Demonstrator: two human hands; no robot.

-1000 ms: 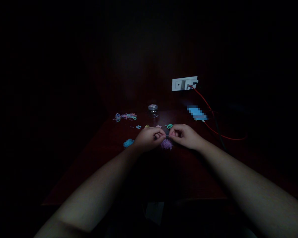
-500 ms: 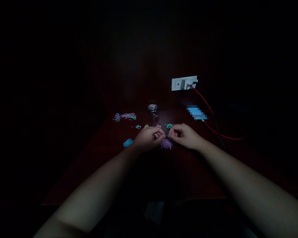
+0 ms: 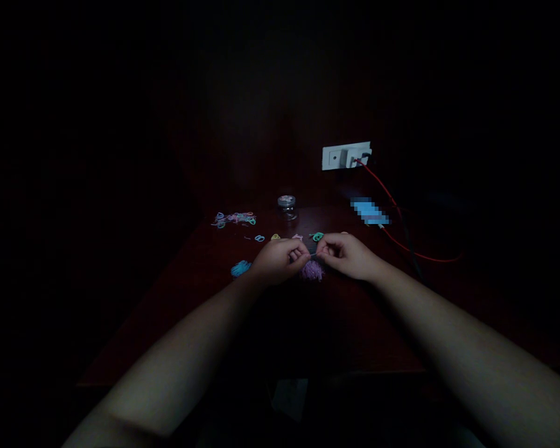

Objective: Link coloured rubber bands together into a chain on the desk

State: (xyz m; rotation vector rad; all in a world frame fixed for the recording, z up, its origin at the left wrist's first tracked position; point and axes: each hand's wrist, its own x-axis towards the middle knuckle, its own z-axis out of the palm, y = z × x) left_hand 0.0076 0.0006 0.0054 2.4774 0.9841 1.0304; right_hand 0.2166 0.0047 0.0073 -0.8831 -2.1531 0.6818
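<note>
The left hand [image 3: 279,261] and the right hand [image 3: 348,256] each have their fingers pinched on a thin strand [image 3: 313,254], which spans the gap between them on the near side of the clear jar [image 3: 287,210]. On the table [image 3: 336,336], a purple bunch [image 3: 312,271] and a blue bunch [image 3: 240,268] also lie nearer than the jar, while a mixed heap [image 3: 236,219] sits to its left

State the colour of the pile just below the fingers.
The pile is purple; head view shows best.
</note>
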